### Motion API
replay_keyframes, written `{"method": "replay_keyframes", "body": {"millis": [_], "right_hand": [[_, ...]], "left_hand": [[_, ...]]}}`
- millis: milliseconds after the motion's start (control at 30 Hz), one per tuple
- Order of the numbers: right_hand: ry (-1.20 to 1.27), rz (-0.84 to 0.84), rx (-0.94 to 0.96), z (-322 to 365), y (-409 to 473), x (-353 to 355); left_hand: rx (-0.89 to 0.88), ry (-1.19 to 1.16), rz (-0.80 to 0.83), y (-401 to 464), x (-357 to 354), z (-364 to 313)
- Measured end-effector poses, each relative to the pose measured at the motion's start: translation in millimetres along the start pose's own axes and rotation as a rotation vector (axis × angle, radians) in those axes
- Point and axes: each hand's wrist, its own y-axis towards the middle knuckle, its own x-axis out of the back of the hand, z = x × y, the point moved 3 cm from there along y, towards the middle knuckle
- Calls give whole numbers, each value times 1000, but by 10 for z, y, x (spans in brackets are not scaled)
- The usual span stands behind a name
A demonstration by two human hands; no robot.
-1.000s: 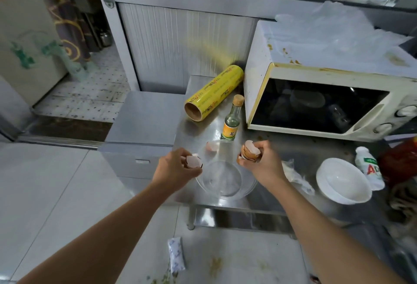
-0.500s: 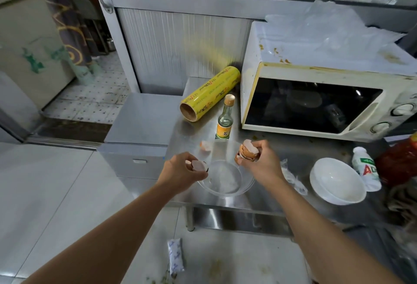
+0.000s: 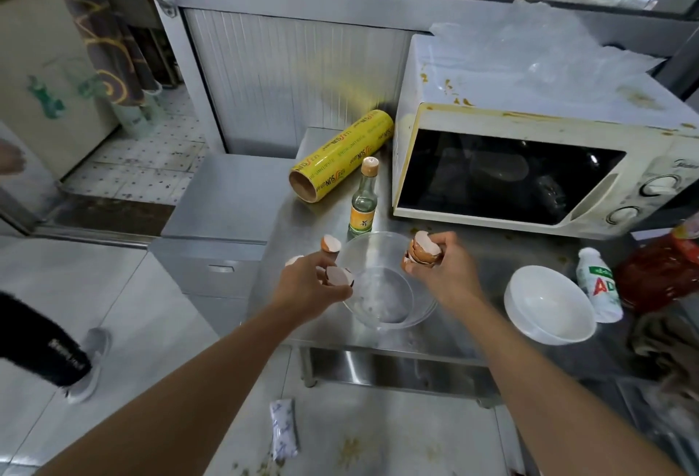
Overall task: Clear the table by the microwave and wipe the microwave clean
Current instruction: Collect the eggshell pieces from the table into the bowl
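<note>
My left hand (image 3: pixel 312 288) pinches a brown eggshell half (image 3: pixel 339 276) at the left rim of a clear glass bowl (image 3: pixel 386 281) on the steel table (image 3: pixel 435 339). My right hand (image 3: pixel 448 273) grips a stack of eggshell halves (image 3: pixel 423 248) over the bowl's right rim. Two more shell pieces lie on the table left of the bowl, one (image 3: pixel 330 243) upright, one (image 3: pixel 294 260) partly hidden by my left hand. The stained white microwave (image 3: pixel 529 158) stands behind, door closed, brown spots on its top, crumpled plastic film (image 3: pixel 529 44) over it.
A yellow cling-film roll (image 3: pixel 340 157) and a small glass bottle (image 3: pixel 364 199) stand left of the microwave. A white bowl (image 3: pixel 550 305), a white plastic bottle (image 3: pixel 599 288) and a red bag (image 3: pixel 658 271) sit at right. Another person's leg and shoe (image 3: pixel 87 362) are on the floor at left.
My left hand has shifted right, closer to the bowl's rim, with its shell. A person's leg has come into view at left. My right hand has kept its place.
</note>
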Motion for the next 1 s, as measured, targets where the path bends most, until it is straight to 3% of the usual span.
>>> {"method": "replay_keyframes", "body": {"millis": [300,433,1000], "right_hand": [[16,25,96,352,81,-284],[22,36,133,473,131,-437],[74,37,148,406,362,-681]], "left_hand": [[58,-58,-200,145,414,273],[65,32,-256,300,488,407],[128,181,-171,745,133,762]]}}
